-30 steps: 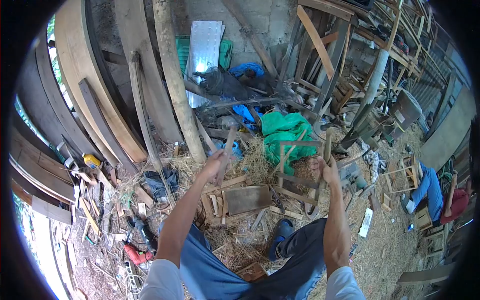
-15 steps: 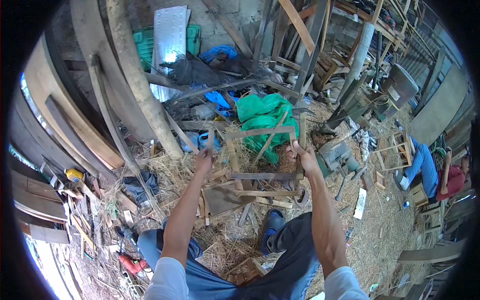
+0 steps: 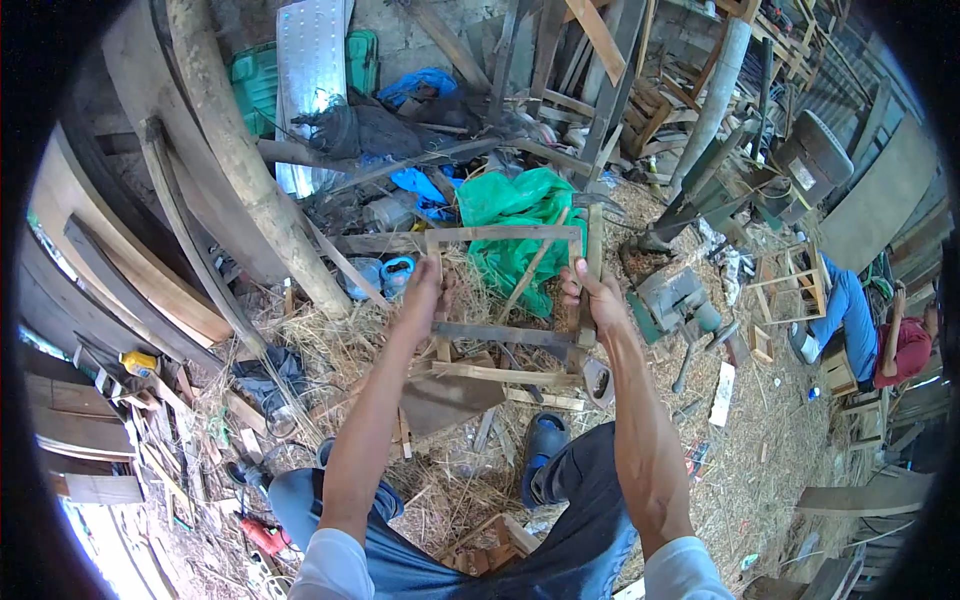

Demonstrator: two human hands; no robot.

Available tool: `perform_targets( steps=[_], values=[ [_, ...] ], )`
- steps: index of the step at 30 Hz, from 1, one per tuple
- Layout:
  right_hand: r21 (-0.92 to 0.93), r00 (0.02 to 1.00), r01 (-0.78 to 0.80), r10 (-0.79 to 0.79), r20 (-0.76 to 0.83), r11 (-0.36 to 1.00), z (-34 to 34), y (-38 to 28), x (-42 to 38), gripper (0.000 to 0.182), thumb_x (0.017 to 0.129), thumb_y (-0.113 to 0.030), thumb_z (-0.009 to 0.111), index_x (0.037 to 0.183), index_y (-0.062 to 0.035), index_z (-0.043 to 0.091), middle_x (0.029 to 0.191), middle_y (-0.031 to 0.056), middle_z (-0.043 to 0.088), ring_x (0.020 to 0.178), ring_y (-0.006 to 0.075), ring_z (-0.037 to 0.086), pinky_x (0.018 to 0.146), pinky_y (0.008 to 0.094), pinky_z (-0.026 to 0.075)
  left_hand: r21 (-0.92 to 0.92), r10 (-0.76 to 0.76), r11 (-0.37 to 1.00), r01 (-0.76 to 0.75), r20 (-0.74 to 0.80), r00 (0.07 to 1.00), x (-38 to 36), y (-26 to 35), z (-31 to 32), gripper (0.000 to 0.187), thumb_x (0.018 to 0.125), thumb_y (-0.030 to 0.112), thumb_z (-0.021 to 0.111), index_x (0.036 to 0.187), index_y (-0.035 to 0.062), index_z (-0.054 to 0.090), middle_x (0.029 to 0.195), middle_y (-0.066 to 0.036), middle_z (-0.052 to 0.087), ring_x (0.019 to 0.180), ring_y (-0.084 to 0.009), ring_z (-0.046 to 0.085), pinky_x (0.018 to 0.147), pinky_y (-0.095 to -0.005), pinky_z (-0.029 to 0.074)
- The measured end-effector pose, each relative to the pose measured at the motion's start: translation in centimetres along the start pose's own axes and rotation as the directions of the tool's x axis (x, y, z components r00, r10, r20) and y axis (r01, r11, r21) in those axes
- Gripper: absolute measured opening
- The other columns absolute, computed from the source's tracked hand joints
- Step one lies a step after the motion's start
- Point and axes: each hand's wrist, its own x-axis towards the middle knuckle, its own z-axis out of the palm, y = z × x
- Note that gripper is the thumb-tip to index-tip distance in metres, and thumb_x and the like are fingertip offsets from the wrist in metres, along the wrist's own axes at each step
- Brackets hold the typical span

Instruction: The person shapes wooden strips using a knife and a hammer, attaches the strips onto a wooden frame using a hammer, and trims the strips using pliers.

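Observation:
A wooden frame (image 3: 505, 233) of narrow bars is held up in front of me, over the straw-strewn ground. Fingers of my left hand (image 3: 425, 297) wrap round its left upright. On the other side, my right hand (image 3: 598, 296) grips the right upright, with the thumb pressed on the wood. Two lower crossbars join the uprights. Behind the frame lies a green sack (image 3: 515, 205), and below it a flat brown board (image 3: 450, 402) rests on the ground.
Another person (image 3: 905, 340) sits at the far right beside a small wooden frame (image 3: 790, 285). A pole (image 3: 270, 190) leans at the left. A grey-green machine (image 3: 675, 302) stands right of my hand. A red drill (image 3: 265, 535) lies at lower left.
My left hand has moved right and up and now holds the frame's left upright instead of a piece apart from it. The frame sits slightly higher and further left.

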Motion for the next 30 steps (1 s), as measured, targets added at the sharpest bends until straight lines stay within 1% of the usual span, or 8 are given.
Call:
perform_targets(
  steps=[4,6,11,13,24,26,27,30],
  values=[
    [-0.007,0.992,0.108,-0.109,-0.061,0.994,0.8,0.5,0.5,0.023,0.091,-0.022,0.056,0.098,-0.0037,0.045,0.078,0.0035,0.050,0.061,0.0082,0.042,0.050,0.0211,0.036,0.433,0.377,0.862,-0.264,-0.199,0.905,-1.0,-1.7,0.4,0.034,0.096,0.039,0.038,0.091,0.0072,0.047,0.074,-0.005,0.057,0.062,-0.0162,0.053,0.052,-0.0317,0.039],
    [0.055,0.972,0.169,-0.157,-0.174,0.984,1.4,0.8,0.6,0.021,0.091,-0.021,0.056,0.096,-0.0042,0.044,0.077,0.0035,0.049,0.060,0.0078,0.042,0.049,0.0206,0.036,0.814,0.594,0.486,-0.319,-0.040,0.804,-2.1,-2.2,-0.1,0.032,0.096,0.034,0.039,0.090,0.0043,0.047,0.074,-0.009,0.057,0.061,-0.0244,0.053,0.053,-0.0362,0.040],
    [0.075,0.985,0.120,-0.110,-0.130,0.990,3.7,2.1,-0.4,0.020,0.091,-0.021,0.056,0.091,-0.0041,0.046,0.075,0.0042,0.050,0.059,0.0087,0.043,0.048,0.0222,0.036,0.926,0.669,0.357,-0.119,-0.165,0.725,-1.8,-1.7,-1.0,0.035,0.093,0.027,0.044,0.110,-0.0024,0.049,0.095,-0.021,0.057,0.087,-0.0388,0.055,0.082,-0.0432,0.043],
    [0.091,0.991,0.100,-0.091,-0.100,0.991,4.9,3.3,-0.8,0.020,0.090,-0.021,0.056,0.091,-0.0040,0.046,0.075,0.0042,0.050,0.058,0.0087,0.043,0.048,0.0220,0.036,0.953,0.842,-0.206,-0.224,0.289,0.455,-5.6,3.0,3.5,0.042,0.089,0.026,0.050,0.119,-0.0033,0.045,0.107,-0.023,0.054,0.104,-0.0389,0.049,0.096,-0.0471,0.034],
    [0.145,0.988,-0.069,0.088,-0.129,0.987,8.2,11.2,-4.9,0.026,0.093,-0.023,0.050,0.100,0.0023,0.052,0.086,0.0102,0.060,0.079,0.0200,0.062,0.066,0.0315,0.050,0.925,0.502,-0.239,-0.295,0.377,0.778,-6.3,-0.6,-0.8,0.040,0.086,0.032,0.056,0.119,0.0099,0.048,0.093,-0.018,0.059,0.089,-0.0349,0.057,0.077,-0.0468,0.043],
    [-0.154,0.963,-0.233,0.206,-0.175,0.960,6.1,13.1,-4.3,0.029,0.094,-0.025,0.049,0.104,0.0020,0.054,0.091,0.0110,0.063,0.085,0.0176,0.061,0.072,0.0326,0.051,0.928,0.450,-0.194,-0.318,0.373,0.812,-6.2,-1.1,-1.6,0.039,0.087,0.033,0.055,0.120,0.0140,0.048,0.085,-0.018,0.061,0.079,-0.0355,0.060,0.067,-0.0458,0.047],
    [-0.550,0.939,-0.266,0.086,-0.332,0.791,6.5,12.0,-5.2,0.035,0.094,-0.030,0.048,0.099,0.0039,0.054,0.078,0.0092,0.061,0.070,0.0163,0.062,0.061,0.0312,0.051,0.930,0.422,-0.229,-0.286,0.360,0.832,-6.4,-1.2,-1.9,0.036,0.087,0.035,0.054,0.118,0.0170,0.051,0.082,-0.018,0.061,0.073,-0.0355,0.060,0.061,-0.0450,0.047],
    [-0.784,0.944,-0.061,-0.220,-0.247,0.618,3.1,14.8,-5.3,0.040,0.093,-0.034,0.047,0.099,0.0048,0.052,0.069,0.0073,0.057,0.051,0.0156,0.056,0.047,0.0300,0.048,0.937,0.366,-0.267,-0.226,0.316,0.876,-6.5,-2.2,-3.9,0.035,0.087,0.038,0.052,0.116,0.0184,0.054,0.077,-0.018,0.061,0.067,-0.0352,0.060,0.054,-0.0444,0.047]
  ],
)
